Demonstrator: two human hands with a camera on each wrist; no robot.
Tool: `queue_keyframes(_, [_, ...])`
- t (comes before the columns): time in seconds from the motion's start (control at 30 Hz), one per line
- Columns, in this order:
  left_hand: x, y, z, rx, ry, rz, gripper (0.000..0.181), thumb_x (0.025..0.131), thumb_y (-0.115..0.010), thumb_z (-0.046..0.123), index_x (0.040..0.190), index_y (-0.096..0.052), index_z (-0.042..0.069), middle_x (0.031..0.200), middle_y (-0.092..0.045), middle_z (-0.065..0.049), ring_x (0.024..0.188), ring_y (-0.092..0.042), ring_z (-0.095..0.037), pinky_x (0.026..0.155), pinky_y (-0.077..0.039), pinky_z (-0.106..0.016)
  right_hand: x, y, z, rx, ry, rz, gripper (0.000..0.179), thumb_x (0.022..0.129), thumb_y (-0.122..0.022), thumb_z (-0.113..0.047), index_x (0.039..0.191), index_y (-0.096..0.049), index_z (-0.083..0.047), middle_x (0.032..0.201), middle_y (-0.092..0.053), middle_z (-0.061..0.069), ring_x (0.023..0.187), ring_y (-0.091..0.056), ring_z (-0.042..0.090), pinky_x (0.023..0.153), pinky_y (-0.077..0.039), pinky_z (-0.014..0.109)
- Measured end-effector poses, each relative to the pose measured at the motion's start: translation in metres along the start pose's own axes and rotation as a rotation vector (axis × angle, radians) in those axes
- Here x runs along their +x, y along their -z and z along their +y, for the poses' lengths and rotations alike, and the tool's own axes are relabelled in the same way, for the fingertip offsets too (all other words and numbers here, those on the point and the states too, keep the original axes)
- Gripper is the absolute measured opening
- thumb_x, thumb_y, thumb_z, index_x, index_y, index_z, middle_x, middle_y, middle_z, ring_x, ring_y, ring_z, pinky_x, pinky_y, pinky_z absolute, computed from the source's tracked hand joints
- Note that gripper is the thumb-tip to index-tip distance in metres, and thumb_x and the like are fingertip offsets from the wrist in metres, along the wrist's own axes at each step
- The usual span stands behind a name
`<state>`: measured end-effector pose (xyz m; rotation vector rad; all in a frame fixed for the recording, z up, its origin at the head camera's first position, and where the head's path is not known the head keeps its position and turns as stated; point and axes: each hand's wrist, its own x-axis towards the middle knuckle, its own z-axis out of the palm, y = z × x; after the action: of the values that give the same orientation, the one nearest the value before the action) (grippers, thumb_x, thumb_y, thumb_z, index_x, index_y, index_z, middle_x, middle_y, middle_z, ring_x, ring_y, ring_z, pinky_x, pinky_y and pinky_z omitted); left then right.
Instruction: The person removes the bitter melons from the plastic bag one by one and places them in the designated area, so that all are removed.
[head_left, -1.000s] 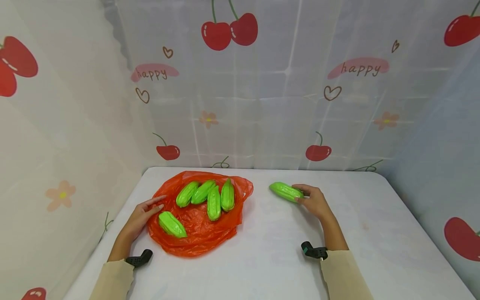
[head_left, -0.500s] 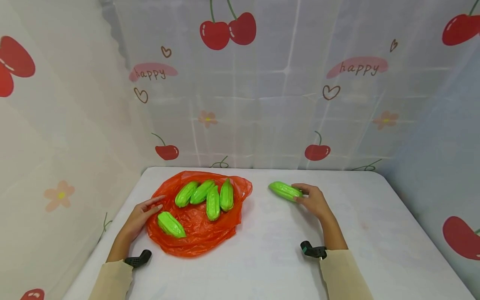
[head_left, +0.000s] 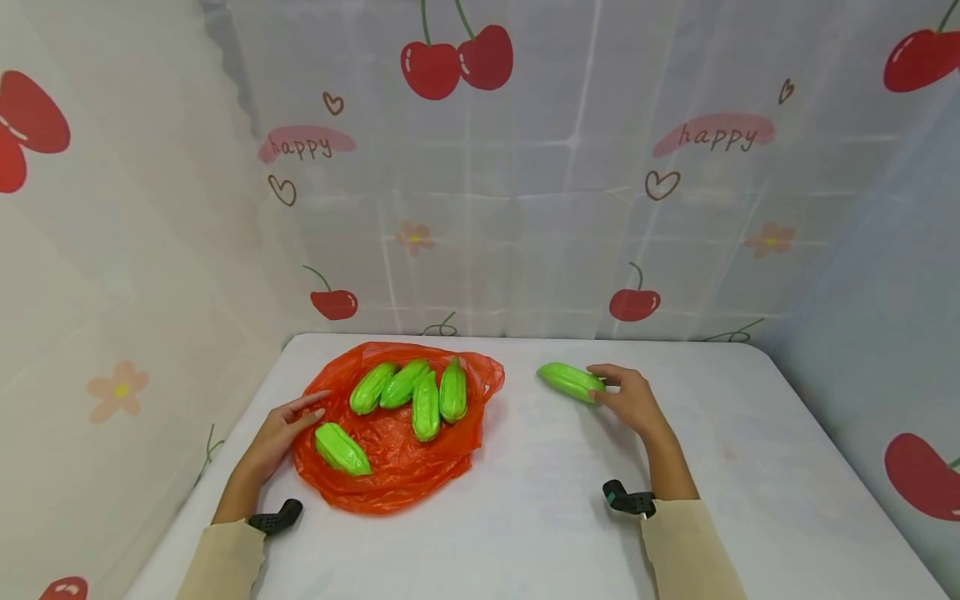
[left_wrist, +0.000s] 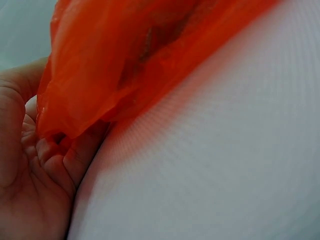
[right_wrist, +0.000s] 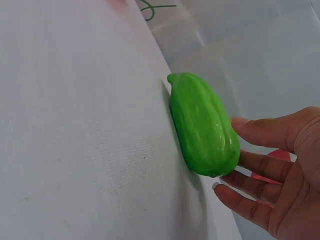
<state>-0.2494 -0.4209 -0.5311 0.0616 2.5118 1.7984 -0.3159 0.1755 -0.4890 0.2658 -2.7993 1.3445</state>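
My left hand (head_left: 276, 437) is at the left edge of an orange-red plastic bag (head_left: 390, 492) spread on the table. Thumb and fingers are around the bag's bunched rim, and in the left wrist view the film (left_wrist: 80, 95) covers part of the fingers. Several bright green ridged gourds lie on the bag, a near one (head_left: 342, 450) apart from a group (head_left: 427, 408) at the back. To the right, another green gourd (head_left: 566, 380) lies on the table. My right hand (head_left: 630, 400) is at its right end, fingers loosely spread; the thumb tip (right_wrist: 240, 121) is right at its side.
The white table (head_left: 540, 517) reaches to a patterned curtain (head_left: 510, 250) at the back, with similar sheets at both sides. Dark wrist-worn cameras sit on the left wrist (head_left: 277, 517) and the right wrist (head_left: 628, 498).
My right hand has shifted slightly up and right, its fingers loosening around the end of the lone gourd. The gourd, the bag and my left hand stay where they were.
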Motion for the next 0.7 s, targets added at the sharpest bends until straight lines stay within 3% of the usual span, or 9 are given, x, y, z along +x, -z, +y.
queue_keyframes(0.7, [0.001,0.000,-0.002,-0.003,0.014,0.007,0.054,0.103,-0.060,0.037,0.149,-0.051,0.010,0.156,-0.040,-0.018,0.121,-0.049,0.002,0.092,-0.052,-0.019,-0.004,0.010,-0.014,-0.048,0.054,0.036,0.044,0.095,-0.069,-0.007,0.137,-0.061,0.000,0.136,-0.060,0.025,0.126,-0.055,0.045,0.098,-0.049,0.061])
